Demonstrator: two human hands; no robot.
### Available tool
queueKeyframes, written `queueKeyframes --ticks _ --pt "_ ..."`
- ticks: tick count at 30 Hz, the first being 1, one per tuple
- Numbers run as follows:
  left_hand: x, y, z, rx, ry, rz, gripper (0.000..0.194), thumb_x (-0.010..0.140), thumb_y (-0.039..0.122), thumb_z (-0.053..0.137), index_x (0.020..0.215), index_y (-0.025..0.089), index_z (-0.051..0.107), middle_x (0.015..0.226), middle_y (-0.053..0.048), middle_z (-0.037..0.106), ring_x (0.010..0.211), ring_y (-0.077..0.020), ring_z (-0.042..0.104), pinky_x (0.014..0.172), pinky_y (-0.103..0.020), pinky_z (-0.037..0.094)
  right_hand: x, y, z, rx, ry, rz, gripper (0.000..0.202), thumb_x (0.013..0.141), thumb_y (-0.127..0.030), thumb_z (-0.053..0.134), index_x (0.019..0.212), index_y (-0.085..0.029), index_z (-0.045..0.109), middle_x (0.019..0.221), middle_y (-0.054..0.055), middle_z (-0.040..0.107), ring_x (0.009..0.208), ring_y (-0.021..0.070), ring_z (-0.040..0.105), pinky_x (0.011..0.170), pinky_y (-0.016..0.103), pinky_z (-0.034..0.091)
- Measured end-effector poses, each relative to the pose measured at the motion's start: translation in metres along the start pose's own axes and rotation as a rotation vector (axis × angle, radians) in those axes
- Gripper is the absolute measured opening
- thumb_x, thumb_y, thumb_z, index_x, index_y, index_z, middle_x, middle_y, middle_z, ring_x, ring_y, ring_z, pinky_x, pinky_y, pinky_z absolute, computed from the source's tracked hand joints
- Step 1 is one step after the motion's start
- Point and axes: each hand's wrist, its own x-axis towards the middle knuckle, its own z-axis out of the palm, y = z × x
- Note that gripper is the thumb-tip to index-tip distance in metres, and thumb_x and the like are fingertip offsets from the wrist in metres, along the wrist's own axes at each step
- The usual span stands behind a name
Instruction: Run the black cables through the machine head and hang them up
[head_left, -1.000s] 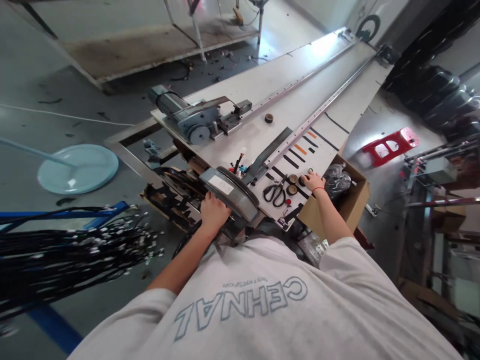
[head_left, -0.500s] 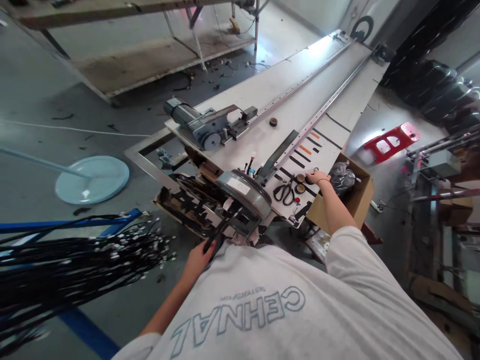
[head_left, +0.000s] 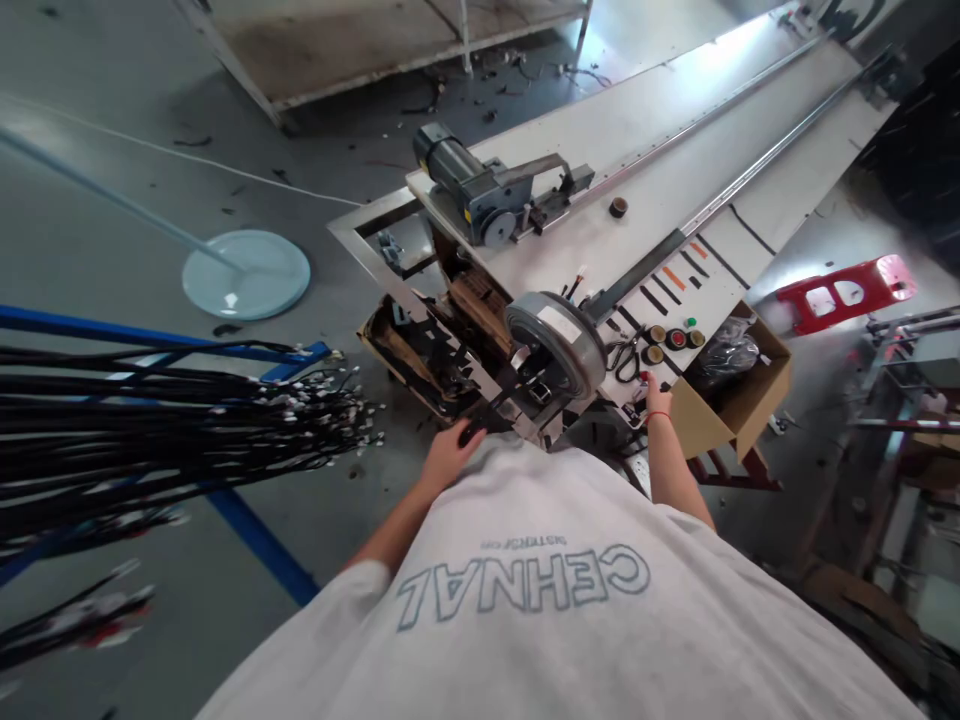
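My left hand (head_left: 450, 452) is closed round the end of a black cable bundle (head_left: 491, 412), low beside the grey winding wheel (head_left: 568, 345). The bundle runs up toward the wheel's hub. My right hand (head_left: 657, 397) is at the near corner of the white table (head_left: 652, 195), its fingertips at a small red piece (head_left: 643, 376); blur hides whether they grip it. Black-handled scissors (head_left: 624, 358) lie just left of these fingers. Beyond them are several tape rolls (head_left: 654, 354), one with a red middle, and a small green button (head_left: 691, 322).
An open cardboard box (head_left: 765, 385) with clear plastic inside stands right of the table. A motor (head_left: 454, 165) is mounted at the left edge. Black cables (head_left: 225, 425) hang over a blue frame (head_left: 262, 540) at left. A round pale-blue base (head_left: 247, 275) stands on the floor.
My right hand has moved back toward me, from the black tape roll to the table's near corner, uncovering the roll and green button. My left hand still holds the cable bundle. The view has shifted.
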Motion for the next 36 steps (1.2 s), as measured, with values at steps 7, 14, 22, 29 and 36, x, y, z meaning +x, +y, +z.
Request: queueKeyframes --ticks 7,14,22,29,36 --pt "0.063 0.071 0.001 0.009 -0.028 0.219 0.034 0.094 0.040 0.034 0.090 0.016 0.059 0.079 -0.009 0.066 0.076 -0.0215 0.062 0.071 -0.029 0.043 -0.003 -0.016 0.012 0.354 0.155 0.355 0.075 0.079 -0.069 0.048 0.121 -0.007 0.049 0.122 0.024 0.056 0.116 0.0308 0.055 0.095 0.037 0.045" --pt "0.072 0.056 0.003 -0.078 -0.042 0.295 0.037 0.096 0.038 0.031 0.087 0.016 0.059 0.076 -0.007 0.067 0.072 -0.0192 0.062 0.069 -0.029 0.043 -0.016 -0.025 0.014 0.357 0.280 0.404 0.071 0.075 -0.074 0.050 0.112 -0.013 0.051 0.115 0.023 0.059 0.113 0.0331 0.056 0.094 0.043 0.045" --pt "0.077 0.057 -0.003 0.011 -0.029 0.313 0.035 0.096 0.037 0.033 0.094 0.015 0.060 0.075 -0.007 0.067 0.071 -0.0197 0.062 0.068 -0.029 0.043 -0.023 -0.034 0.007 0.344 0.262 0.432 0.075 0.076 -0.076 0.044 0.115 -0.012 0.050 0.117 0.025 0.058 0.113 0.0347 0.055 0.095 0.044 0.043" --pt "0.073 0.060 -0.003 -0.032 -0.045 0.335 0.032 0.096 0.036 0.034 0.091 0.016 0.059 0.073 -0.006 0.066 0.068 -0.0188 0.061 0.066 -0.028 0.042 -0.019 -0.030 0.009 0.371 0.277 0.432 0.076 0.074 -0.077 0.048 0.114 -0.012 0.050 0.117 0.024 0.058 0.112 0.0341 0.056 0.093 0.043 0.045" --pt "0.076 0.060 0.000 0.034 0.006 0.323 0.035 0.096 0.037 0.033 0.089 0.015 0.059 0.076 -0.009 0.066 0.073 -0.0213 0.062 0.069 -0.030 0.043 -0.019 -0.031 0.009 0.361 0.280 0.432 0.075 0.076 -0.075 0.046 0.116 -0.012 0.051 0.117 0.024 0.058 0.113 0.0351 0.055 0.095 0.045 0.043"
